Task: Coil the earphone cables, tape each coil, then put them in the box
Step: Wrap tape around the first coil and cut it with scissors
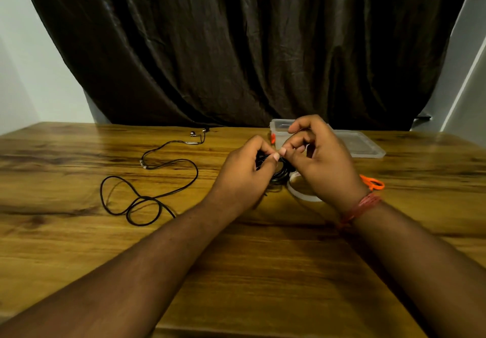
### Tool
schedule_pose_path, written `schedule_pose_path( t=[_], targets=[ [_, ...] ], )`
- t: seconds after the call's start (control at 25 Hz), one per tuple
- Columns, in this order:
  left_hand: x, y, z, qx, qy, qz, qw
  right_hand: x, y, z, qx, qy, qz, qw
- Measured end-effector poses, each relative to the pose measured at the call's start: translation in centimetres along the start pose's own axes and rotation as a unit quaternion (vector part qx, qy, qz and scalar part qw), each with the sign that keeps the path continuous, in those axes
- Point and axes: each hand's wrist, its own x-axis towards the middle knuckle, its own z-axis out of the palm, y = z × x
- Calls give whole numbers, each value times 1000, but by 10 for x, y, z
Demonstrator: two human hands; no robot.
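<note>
No brand, label or writing can be read anywhere in the view. On the left of the wooden table (pixel 79 232) lies a loose black earphone cable (pixel 147 179), uncoiled; its long run goes from slack loops near the person up and away to the earbuds (pixel 197 133) at the far edge, below the dark curtain (pixel 236 48).

At centre, the left hand (pixel 244 172) has its fingers curled round a coiled black earphone cable (pixel 280 173), thumb and forefinger pinching its top. The coil hangs below and between the two hands, its ring roughly upright, its lower arc showing under the thumbs. The right hand (pixel 320 158), a red thread band (pixel 360 207) on its wrist, pinches at the same spot, fingertips meeting the left thumb; whether it holds cable or tape cannot be told.

Beneath the right hand lies a roll of clear tape (pixel 302 195), flat on the table. Behind the hands stands a clear plastic box (pixel 280 127), with its lid (pixel 363 145) lying beside it on the right. An orange scissors handle (pixel 373 183) shows by the right wrist.
</note>
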Motion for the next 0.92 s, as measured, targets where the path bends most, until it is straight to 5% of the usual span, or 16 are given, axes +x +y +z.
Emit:
schedule_pose_path(
  t=[0.36, 0.64, 0.92],
  targets=[
    [-1, -4, 3, 1, 16, -78, 997, -5, -2, 9, -121, -24, -48, 991],
    [4, -11, 7, -253, 23, -188, 949, -6, -3, 20, -271, -23, -140, 952],
    [6, -14, 5, -253, -15, -175, 951, -4, 0, 16, -54, -45, 79, 994]
  ],
)
